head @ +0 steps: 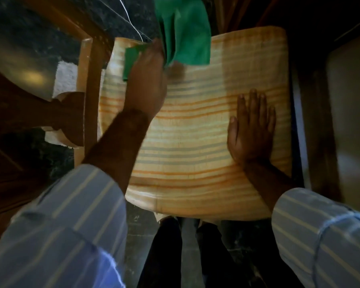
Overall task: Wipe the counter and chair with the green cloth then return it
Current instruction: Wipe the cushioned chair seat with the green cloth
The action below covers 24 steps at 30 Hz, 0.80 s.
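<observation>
the left hand (pixel 146 80) grips the green cloth (pixel 183 34) in a closed fist near the seat's (pixel 195 142) far left corner; most of the cloth flaps loose past the far edge, blurred, and a smaller fold sticks out on the left of the fist. the right hand (pixel 252 129) lies flat on the seat by its right edge, fingers straight and close together, holding nothing.

the step in hand looks like wiping the chair. to do it well, the cloth should be spread or bunched flat under the palm so more of it touches the fabric, then drawn in overlapping passes from the far edge to the near edge, with the right hand steadying the seat and shifting off its patch so that gets wiped too.

the seat is striped cloth, orange and pale grey on cream. a wooden frame (pixel 87 90) stands just beside its left edge. the floor (pixel 29 21) is dark and speckled, the room dim.
</observation>
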Tool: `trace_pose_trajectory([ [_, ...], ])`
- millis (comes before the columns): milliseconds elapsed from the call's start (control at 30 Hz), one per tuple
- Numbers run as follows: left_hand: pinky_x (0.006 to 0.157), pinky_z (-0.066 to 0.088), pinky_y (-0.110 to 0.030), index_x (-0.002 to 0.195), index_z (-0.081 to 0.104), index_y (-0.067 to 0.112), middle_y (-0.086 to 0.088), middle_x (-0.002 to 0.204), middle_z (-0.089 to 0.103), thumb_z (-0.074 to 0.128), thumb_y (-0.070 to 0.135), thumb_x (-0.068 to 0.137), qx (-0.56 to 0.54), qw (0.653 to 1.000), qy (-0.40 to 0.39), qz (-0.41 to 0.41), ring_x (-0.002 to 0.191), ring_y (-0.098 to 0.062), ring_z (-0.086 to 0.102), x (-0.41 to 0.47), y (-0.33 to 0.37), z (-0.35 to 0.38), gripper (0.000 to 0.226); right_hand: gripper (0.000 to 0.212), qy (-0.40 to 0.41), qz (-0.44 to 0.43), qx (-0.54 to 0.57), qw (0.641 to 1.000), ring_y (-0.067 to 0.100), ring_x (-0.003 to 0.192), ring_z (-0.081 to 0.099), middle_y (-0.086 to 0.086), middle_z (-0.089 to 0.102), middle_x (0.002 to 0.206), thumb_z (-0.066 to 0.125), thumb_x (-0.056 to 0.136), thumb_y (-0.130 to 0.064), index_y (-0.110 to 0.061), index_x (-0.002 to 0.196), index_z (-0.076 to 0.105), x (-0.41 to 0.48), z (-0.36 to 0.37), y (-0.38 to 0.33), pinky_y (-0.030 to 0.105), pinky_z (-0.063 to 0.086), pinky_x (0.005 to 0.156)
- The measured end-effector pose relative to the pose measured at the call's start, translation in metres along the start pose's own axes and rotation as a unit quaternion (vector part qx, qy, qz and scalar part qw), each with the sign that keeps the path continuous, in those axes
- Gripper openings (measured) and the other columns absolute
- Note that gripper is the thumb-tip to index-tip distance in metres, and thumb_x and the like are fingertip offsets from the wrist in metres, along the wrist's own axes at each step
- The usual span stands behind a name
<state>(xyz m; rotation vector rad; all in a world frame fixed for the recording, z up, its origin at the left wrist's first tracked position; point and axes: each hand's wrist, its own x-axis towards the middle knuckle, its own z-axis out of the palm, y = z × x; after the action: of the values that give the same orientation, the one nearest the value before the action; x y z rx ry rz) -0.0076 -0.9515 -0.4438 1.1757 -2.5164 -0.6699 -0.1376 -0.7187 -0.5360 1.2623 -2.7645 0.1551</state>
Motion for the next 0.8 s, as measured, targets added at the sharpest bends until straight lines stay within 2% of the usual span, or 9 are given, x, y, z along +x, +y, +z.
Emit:
trace_pose_trajectory([
  [133, 0.125, 0.019, -0.047, 0.155, 0.037, 0.009, -0.010, 0.162, 0.040, 0.037, -0.001, 0.097, 0.132, 0.978, -0.151, 0.048, 0.150, -0.027, 0.035, -0.026, -0.009, 0.054, 0.059, 0.060, -0.002, -0.001, -0.006, 1.000, 0.032, 0.163, 0.021, 0.010, 0.023, 0.175, 0.029, 0.110, -0.042, -0.021, 0.166, 0.026, 0.000, 0.001, 0.000, 0.053, 0.018, 0.131],
  [200, 0.127, 0.011, -0.052, 0.158, 0.031, 0.012, -0.004, 0.168, 0.028, 0.036, 0.000, 0.096, 0.163, 0.972, -0.161, 0.060, 0.156, -0.021, 0.023, -0.064, -0.014, 0.068, 0.064, 0.059, 0.004, -0.002, -0.002, 1.000, 0.032, 0.162, 0.022, 0.010, 0.024, 0.175, 0.029, 0.110, -0.042, -0.022, 0.165, 0.027, 0.000, 0.002, 0.001, 0.053, 0.018, 0.131],
  [300, 0.125, 0.018, -0.056, 0.155, 0.040, 0.011, -0.005, 0.164, 0.037, 0.049, 0.001, 0.093, 0.151, 0.976, -0.145, 0.065, 0.153, -0.022, 0.032, -0.120, -0.012, 0.074, 0.063, 0.059, 0.020, -0.002, 0.001, 1.000, 0.033, 0.162, 0.024, 0.011, 0.027, 0.174, 0.030, 0.110, -0.042, -0.021, 0.165, 0.030, 0.000, 0.006, 0.001, 0.053, 0.019, 0.131],
  [400, 0.126, 0.014, -0.056, 0.158, 0.031, 0.012, -0.004, 0.168, 0.027, 0.049, 0.033, 0.101, 0.154, 0.970, -0.172, 0.069, 0.156, -0.021, 0.023, -0.157, -0.006, 0.070, 0.063, 0.059, 0.007, 0.000, 0.009, 1.000, 0.032, 0.162, 0.024, 0.010, 0.027, 0.174, 0.030, 0.110, -0.041, -0.022, 0.165, 0.029, 0.001, 0.001, 0.001, 0.052, 0.018, 0.131],
  [500, 0.127, 0.009, -0.052, 0.158, 0.033, 0.015, -0.001, 0.169, 0.025, 0.021, 0.061, 0.104, 0.071, 0.977, -0.195, 0.048, 0.157, -0.018, 0.019, -0.156, 0.000, 0.059, 0.072, 0.059, -0.048, 0.018, 0.022, 0.998, 0.031, 0.163, 0.021, 0.009, 0.024, 0.175, 0.032, 0.108, -0.040, -0.022, 0.164, 0.031, 0.005, -0.009, -0.005, 0.051, 0.017, 0.132],
  [567, 0.126, 0.017, -0.048, 0.149, 0.051, 0.017, -0.001, 0.163, 0.038, 0.023, 0.053, 0.105, -0.035, 0.987, -0.159, 0.000, 0.153, -0.019, 0.030, -0.148, 0.001, 0.048, 0.063, 0.059, -0.080, 0.053, 0.056, 0.994, 0.031, 0.161, 0.026, 0.010, 0.029, 0.173, 0.033, 0.107, -0.043, -0.021, 0.161, 0.039, 0.011, -0.018, -0.012, 0.048, 0.021, 0.130],
  [633, 0.121, 0.028, -0.046, 0.139, 0.059, 0.015, -0.006, 0.156, 0.046, 0.035, 0.043, 0.106, -0.042, 0.994, -0.080, -0.067, 0.145, -0.024, 0.039, -0.142, -0.003, 0.037, 0.050, 0.056, -0.075, 0.077, 0.119, 0.987, 0.035, 0.150, 0.043, 0.016, 0.047, 0.161, 0.036, 0.107, -0.046, -0.016, 0.148, 0.057, 0.016, -0.028, -0.020, 0.044, 0.033, 0.122],
  [733, 0.115, 0.036, -0.047, 0.148, 0.046, 0.010, -0.014, 0.152, 0.046, 0.058, 0.034, 0.100, 0.007, 0.976, -0.019, -0.218, 0.140, -0.033, 0.042, -0.135, -0.010, 0.027, 0.055, 0.052, -0.089, 0.097, 0.234, 0.963, 0.035, 0.121, 0.062, 0.015, 0.068, 0.128, 0.045, 0.104, -0.052, -0.012, 0.125, 0.072, 0.018, -0.045, -0.034, 0.038, 0.048, 0.102],
  [800, 0.107, 0.046, -0.043, 0.148, 0.043, 0.008, -0.016, 0.143, 0.056, 0.068, 0.030, 0.095, -0.062, 0.952, -0.039, -0.296, 0.131, -0.033, 0.053, -0.127, -0.015, 0.024, 0.063, 0.054, -0.154, 0.143, 0.282, 0.936, 0.030, 0.117, 0.066, 0.011, 0.071, 0.124, 0.058, 0.098, -0.057, -0.015, 0.130, 0.069, 0.015, -0.052, -0.043, 0.036, 0.052, 0.098],
])
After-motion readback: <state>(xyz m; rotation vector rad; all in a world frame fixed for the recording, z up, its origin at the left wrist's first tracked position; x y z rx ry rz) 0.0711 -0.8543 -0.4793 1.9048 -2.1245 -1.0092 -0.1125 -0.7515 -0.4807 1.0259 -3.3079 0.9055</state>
